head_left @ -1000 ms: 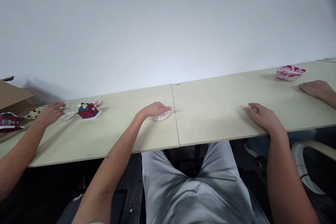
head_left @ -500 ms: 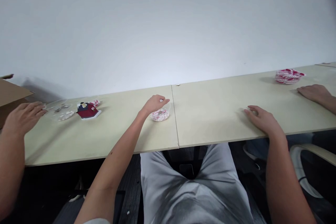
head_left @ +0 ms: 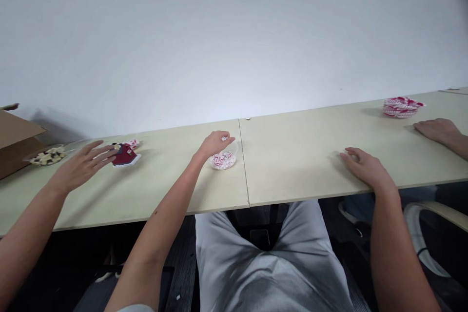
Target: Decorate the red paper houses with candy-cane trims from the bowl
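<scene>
Left hand [head_left: 215, 144] hovered half-curled and empty just above a clear dish of peppermint candies [head_left: 224, 161] at twelve o'clock. Right hand [head_left: 365, 166] rested palm-down, open, on the pale table [head_left: 292, 170].

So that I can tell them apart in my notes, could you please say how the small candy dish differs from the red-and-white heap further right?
The candy dish looks smaller and paler, with clear sides, while the heap looks larger and deeper red. The dish lies closer to the person; the heap lies further along, nearer the wall. The left hand hovers at the dish, while a co-worker's hand lies nearest the heap. Both are red and white and rest on the pale table.
</scene>
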The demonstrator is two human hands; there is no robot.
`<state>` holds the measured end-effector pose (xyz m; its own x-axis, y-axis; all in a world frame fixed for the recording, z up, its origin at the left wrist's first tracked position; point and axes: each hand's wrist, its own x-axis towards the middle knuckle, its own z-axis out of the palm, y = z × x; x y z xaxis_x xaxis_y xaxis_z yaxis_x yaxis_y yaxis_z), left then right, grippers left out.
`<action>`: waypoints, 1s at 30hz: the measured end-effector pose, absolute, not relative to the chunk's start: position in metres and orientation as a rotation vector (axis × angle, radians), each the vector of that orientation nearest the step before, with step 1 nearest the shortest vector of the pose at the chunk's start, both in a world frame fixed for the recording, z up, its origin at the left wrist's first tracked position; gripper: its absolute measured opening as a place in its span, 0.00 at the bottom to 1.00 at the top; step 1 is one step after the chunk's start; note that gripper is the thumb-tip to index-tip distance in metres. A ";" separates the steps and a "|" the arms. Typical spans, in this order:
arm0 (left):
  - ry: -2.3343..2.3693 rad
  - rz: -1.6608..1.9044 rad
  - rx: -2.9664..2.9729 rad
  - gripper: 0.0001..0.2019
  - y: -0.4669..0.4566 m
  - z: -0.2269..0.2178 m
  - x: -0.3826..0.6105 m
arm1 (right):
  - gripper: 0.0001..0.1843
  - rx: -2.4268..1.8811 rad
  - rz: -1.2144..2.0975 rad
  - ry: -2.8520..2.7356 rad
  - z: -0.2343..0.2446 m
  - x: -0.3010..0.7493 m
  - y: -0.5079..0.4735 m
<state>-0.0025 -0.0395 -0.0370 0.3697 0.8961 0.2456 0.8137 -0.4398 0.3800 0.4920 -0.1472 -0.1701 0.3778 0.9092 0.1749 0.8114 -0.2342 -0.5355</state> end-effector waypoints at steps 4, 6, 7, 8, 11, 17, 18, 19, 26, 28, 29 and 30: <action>1.555 0.591 2.414 0.22 -0.040 -0.036 -0.005 | 0.38 -2.087 0.209 -1.474 -0.171 0.493 -0.147; 1.558 0.571 2.407 0.20 -0.040 -0.035 -0.006 | 0.37 -2.071 0.209 -1.481 -0.172 0.493 -0.147; 1.559 0.565 2.404 0.20 -0.040 -0.034 -0.007 | 0.37 -2.066 0.212 -1.482 -0.172 0.493 -0.147; 1.561 0.560 2.401 0.20 -0.040 -0.034 -0.007 | 0.37 -2.066 0.218 -1.482 -0.172 0.493 -0.147; 1.552 0.551 2.399 0.20 -0.041 -0.032 -0.008 | 0.38 -2.074 0.221 -1.480 -0.172 0.493 -0.147; 1.538 0.528 2.353 0.29 -0.044 -0.032 -0.007 | 0.38 -2.073 0.208 -1.486 -0.173 0.494 -0.146; 1.523 0.535 2.337 0.31 -0.044 -0.032 -0.007 | 0.37 -2.070 0.206 -1.486 -0.173 0.494 -0.146; 1.504 0.547 2.316 0.32 -0.044 -0.032 -0.007 | 0.37 -2.069 0.204 -1.486 -0.172 0.493 -0.146; 1.345 0.603 2.233 0.37 -0.047 -0.032 -0.005 | 0.36 -2.086 0.217 -1.478 -0.168 0.490 -0.149; 1.344 0.593 2.244 0.37 -0.047 -0.032 -0.005 | 0.36 -2.089 0.231 -1.474 -0.167 0.489 -0.149; 1.355 0.580 2.242 0.37 -0.047 -0.033 -0.005 | 0.36 -2.092 0.236 -1.471 -0.167 0.490 -0.149; 1.366 0.565 2.237 0.37 -0.047 -0.033 -0.005 | 0.36 -2.094 0.235 -1.470 -0.168 0.490 -0.149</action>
<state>-0.0049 -0.0470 -0.0329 0.4234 0.8996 0.1070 0.7122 -0.4035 0.5744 0.4904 -0.1487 -0.1680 0.3820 0.9079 0.1728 0.8087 -0.2378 -0.5380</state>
